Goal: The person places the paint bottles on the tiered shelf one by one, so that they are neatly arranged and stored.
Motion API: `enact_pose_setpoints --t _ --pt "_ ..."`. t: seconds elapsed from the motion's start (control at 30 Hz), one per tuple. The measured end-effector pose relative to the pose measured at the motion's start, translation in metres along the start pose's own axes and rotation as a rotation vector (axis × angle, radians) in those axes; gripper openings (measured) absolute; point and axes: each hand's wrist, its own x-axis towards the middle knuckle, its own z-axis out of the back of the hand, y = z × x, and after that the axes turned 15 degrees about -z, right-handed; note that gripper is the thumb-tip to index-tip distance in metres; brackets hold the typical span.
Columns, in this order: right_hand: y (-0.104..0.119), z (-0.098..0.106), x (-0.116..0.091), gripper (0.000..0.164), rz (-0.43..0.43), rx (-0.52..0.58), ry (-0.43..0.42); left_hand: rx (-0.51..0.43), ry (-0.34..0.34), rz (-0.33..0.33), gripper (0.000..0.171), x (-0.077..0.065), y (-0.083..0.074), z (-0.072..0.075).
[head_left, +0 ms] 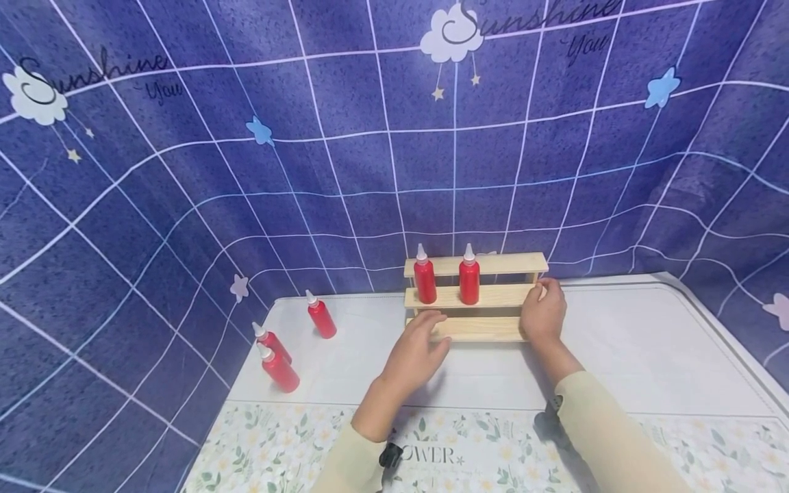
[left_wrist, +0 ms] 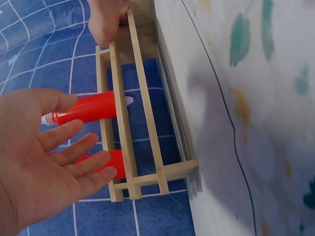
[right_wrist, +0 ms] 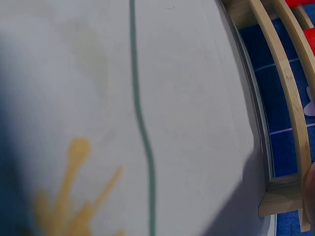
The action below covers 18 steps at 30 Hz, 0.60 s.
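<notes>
A three-tier wooden rack (head_left: 481,329) stands at the back of the table. On its middle tier are two upright red squeeze bottles with pale pointed caps, a left bottle (head_left: 425,282) and a right bottle (head_left: 469,283). My right hand (head_left: 544,311) grips the rack's right end; the right wrist view catches only a sliver of that hand (right_wrist: 309,196). By the rack's lower left front is my left hand (head_left: 414,352), holding nothing. Its fingers look loosely spread in the left wrist view, where the hand (left_wrist: 49,162) partly covers both red bottles.
Three more red bottles stand at the table's left: one farther back (head_left: 322,320), and a pair nearer the front, the front one (head_left: 281,373) partly hiding the other (head_left: 275,344). A blue grid-patterned curtain (head_left: 345,171) hangs behind. A floral cloth (head_left: 487,438) covers the table's front.
</notes>
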Motion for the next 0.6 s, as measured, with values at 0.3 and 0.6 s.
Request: enact_pose_setpoints --t 0.3,0.6 --pt "0.001 0.003 -0.001 0.036 -0.027 0.007 0.019 -0.017 -0.004 0.042 0.053 -0.009 0.003 0.006" --pt "0.000 0.002 -0.001 0.034 -0.030 0.010 0.027 -0.021 -0.013 0.069 0.056 -0.017 0.008 0.007"
